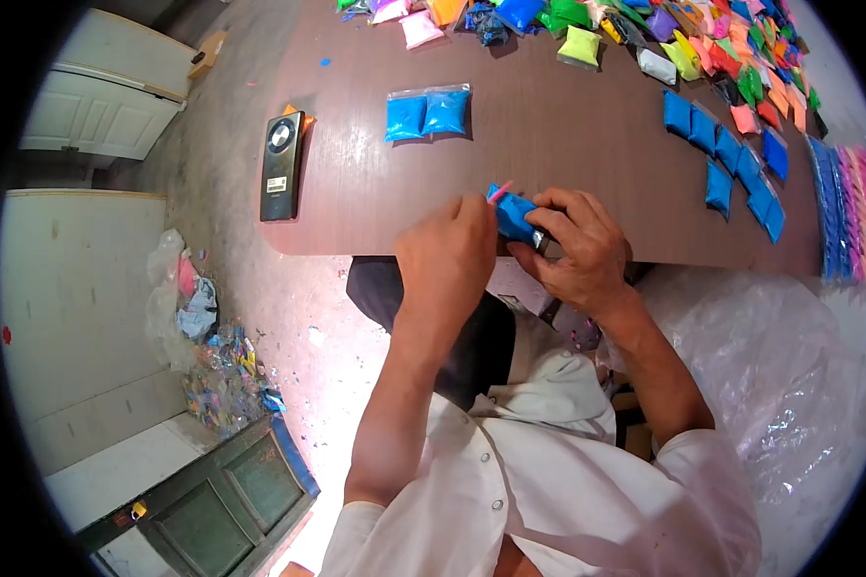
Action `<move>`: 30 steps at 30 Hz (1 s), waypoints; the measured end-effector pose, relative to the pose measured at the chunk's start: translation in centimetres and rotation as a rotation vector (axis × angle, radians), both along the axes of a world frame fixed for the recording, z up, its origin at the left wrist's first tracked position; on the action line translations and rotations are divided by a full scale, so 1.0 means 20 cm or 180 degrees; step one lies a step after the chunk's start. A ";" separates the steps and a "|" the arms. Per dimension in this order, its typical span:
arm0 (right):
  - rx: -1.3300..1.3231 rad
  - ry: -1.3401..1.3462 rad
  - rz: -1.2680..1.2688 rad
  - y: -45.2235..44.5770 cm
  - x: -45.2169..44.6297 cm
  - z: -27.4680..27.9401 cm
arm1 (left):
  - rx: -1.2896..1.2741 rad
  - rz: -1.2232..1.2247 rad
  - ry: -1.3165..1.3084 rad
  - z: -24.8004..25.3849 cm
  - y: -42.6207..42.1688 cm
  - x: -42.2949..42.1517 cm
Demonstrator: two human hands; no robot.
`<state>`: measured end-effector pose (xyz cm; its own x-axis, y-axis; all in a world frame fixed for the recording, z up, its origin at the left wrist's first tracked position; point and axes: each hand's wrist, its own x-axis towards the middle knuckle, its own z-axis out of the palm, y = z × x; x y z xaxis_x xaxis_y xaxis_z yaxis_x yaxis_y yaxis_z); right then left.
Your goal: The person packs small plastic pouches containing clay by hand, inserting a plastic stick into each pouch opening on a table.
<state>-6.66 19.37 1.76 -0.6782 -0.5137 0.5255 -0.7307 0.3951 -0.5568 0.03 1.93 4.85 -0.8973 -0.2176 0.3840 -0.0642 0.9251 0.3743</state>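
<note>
Over the table's front edge, my right hand [579,245] grips a small blue packet [516,217] between thumb and fingers. My left hand [447,252] is closed at the packet's left side, its fingertips around a thin pink stick [500,191] whose end shows above the packet. The lower part of the stick is hidden. Farther back on the table lie two joined blue packets [425,114] in clear film, flat and side by side. Several more blue packets [727,149] lie in rows at the right.
The brown table [356,192] has a phone [281,165] near its left edge. A heap of colourful packets [683,48] covers the back right. Long blue and pink strips [845,207] stand at the far right. Clear plastic sheeting [770,365] lies below the table's right side.
</note>
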 end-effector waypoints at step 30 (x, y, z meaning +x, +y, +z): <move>0.0047 0.0022 0.0034 0.01 0.00 -0.03 | 0.0441 0.0100 0.0154 0.03 0.01 0.06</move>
